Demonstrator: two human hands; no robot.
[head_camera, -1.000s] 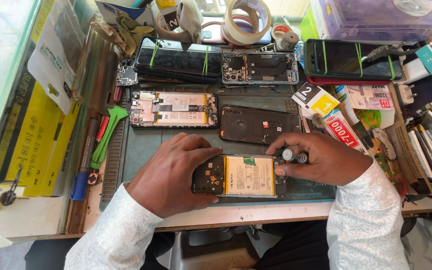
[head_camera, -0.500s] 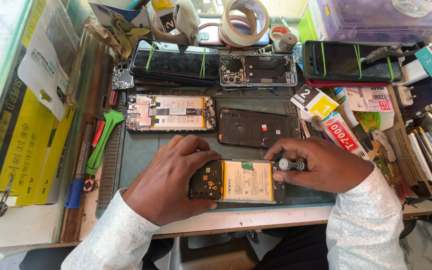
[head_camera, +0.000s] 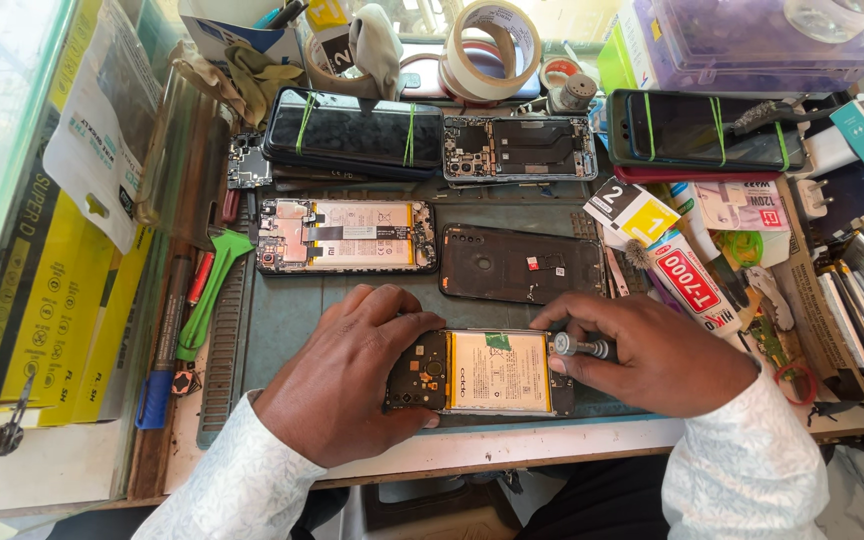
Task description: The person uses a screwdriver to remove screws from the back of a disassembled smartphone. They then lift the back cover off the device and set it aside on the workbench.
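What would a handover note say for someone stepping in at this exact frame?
Left hand: pressing down on the camera end of the opened phone, steadying it.
Right hand: grip closed on a small screwdriver, tip at the phone's right end.
Phone: lying flat at the near edge of the green mat, back cover off, yellow battery exposed.
Done: phone opened up.
Left: cannot tell which screws are out; too small to see.

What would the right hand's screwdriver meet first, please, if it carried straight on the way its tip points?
The right hand points the screwdriver leftwards at the opened phone; its tip seems to be already at the phone's right end, beside the yellow battery, though depth is unclear.
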